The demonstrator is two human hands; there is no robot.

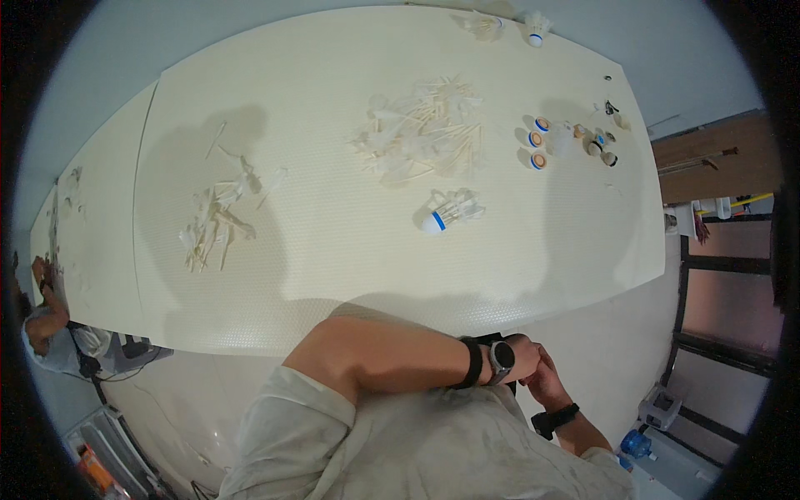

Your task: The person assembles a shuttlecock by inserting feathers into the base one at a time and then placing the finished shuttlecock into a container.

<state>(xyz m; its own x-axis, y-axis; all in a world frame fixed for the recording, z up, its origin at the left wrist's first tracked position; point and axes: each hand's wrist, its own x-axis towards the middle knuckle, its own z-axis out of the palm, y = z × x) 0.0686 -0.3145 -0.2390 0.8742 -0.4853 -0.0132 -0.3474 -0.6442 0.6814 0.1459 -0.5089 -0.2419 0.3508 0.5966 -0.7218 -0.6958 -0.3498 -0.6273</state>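
While both bare hands meet beyond the near edge of the white, finely textured table point(308, 83) in the head view, the left hand point(525, 357) and the right hand point(546, 385) are touching each other; whether the fingers hold something small between them, I cannot tell. On the table top, the thing nearest to them is the white feather shuttlecock point(450, 214) with a blue band around its rounded base, which lies on its side, well apart from both hands. It should be, in my judgement, very light, with a firm base and thin feathers that can easily bend or break. Therefore it is better to pinch it gently at the base. Farther away, the loose pile of whitish feather pieces point(421, 129) is probably fragile also, and could scatter.
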